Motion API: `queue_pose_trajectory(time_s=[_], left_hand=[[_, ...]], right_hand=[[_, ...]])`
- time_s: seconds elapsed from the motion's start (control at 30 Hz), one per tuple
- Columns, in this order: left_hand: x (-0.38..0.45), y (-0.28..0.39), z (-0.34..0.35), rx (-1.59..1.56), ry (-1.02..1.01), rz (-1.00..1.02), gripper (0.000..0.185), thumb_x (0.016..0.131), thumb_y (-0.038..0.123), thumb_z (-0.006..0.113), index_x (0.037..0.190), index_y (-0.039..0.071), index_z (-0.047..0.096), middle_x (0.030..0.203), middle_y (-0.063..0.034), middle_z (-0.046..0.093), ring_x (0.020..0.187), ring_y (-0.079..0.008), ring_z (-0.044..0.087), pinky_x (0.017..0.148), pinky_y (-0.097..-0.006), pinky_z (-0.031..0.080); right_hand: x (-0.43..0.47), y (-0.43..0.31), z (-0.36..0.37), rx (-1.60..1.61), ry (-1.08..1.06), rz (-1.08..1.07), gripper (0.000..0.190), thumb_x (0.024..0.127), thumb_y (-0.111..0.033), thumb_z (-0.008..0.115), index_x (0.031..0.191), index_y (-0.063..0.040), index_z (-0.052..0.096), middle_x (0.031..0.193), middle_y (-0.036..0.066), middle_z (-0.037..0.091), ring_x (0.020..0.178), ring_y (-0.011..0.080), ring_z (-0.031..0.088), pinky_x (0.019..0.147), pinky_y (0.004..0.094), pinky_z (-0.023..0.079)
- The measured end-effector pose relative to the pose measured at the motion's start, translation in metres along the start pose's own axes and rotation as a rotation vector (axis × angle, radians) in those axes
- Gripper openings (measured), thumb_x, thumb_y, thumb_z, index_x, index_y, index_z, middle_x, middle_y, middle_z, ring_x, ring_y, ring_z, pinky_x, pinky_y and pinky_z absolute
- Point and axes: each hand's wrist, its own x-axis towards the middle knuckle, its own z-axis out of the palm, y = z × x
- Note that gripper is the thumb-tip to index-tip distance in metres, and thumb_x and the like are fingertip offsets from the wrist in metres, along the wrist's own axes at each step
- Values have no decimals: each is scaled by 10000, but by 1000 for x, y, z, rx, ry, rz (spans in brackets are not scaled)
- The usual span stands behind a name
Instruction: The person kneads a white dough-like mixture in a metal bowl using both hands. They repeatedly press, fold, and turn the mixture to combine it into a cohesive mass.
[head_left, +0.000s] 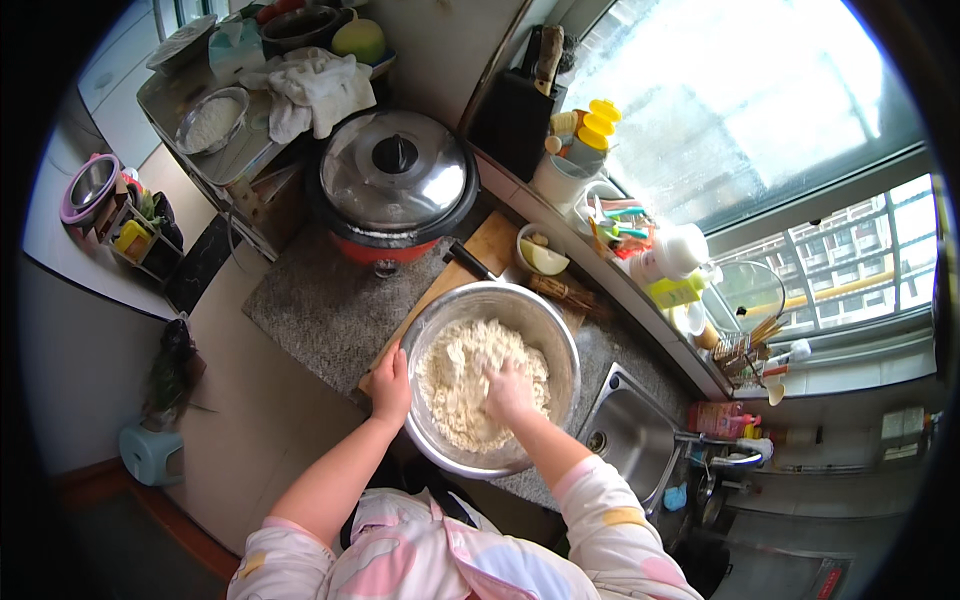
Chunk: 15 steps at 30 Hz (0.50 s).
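Note:
A large stainless steel bowl (564, 330) stands partly over a wooden cutting board (491, 236) on the counter. Inside lies a shaggy, crumbly flour dough (457, 375). My left hand (391, 382) grips the bowl by its left rim. Down in the dough is my right hand (511, 390); its fingertips are hidden in the flour, so their grip does not show. Behind the bowl, a black-handled knife (471, 260) lies on the board near a small bowl with a cut piece of pale fruit or vegetable (544, 259) and a brown bristle brush (566, 291).
A lidded red electric pan (394, 180) stands behind on the left. A steel sink (630, 435) is set into the counter at right. Utensil cups (559, 178) and bottles line the window ledge. A dish of flour (214, 124) and a white cloth (315, 86) are at upper left.

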Motion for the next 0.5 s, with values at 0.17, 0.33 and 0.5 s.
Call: queue_pose_trajectory(time_s=[0.17, 0.33, 0.5], left_hand=[[7, -19, 5, -84, 38, -35, 399, 1062, 270, 486, 1337, 7, 604, 1257, -177, 683, 1159, -290, 654, 981, -354, 493], [10, -21, 10, -103, 44, -15, 395, 1059, 270, 491, 1328, 6, 610, 1236, -179, 691, 1136, -292, 664, 965, -360, 503], [12, -26, 13, -83, 57, 16, 401, 1060, 271, 490, 1325, -7, 604, 1216, -183, 696, 1126, -303, 665, 960, -363, 502]], right_hand=[[17, 12, -12, 368, 229, 65, 718, 753, -97, 772, 1413, -73, 490, 1467, 280, 407, 1277, 461, 504, 1058, 459, 469], [-7, 40, -19, 453, 419, -249, 695, 783, -114, 764, 1407, -58, 462, 1329, 192, 569, 1242, 394, 531, 1058, 452, 440], [-28, 55, -22, 501, 388, -291, 732, 775, -121, 777, 1419, -58, 434, 1221, 221, 630, 1250, 389, 523, 1055, 475, 433]])
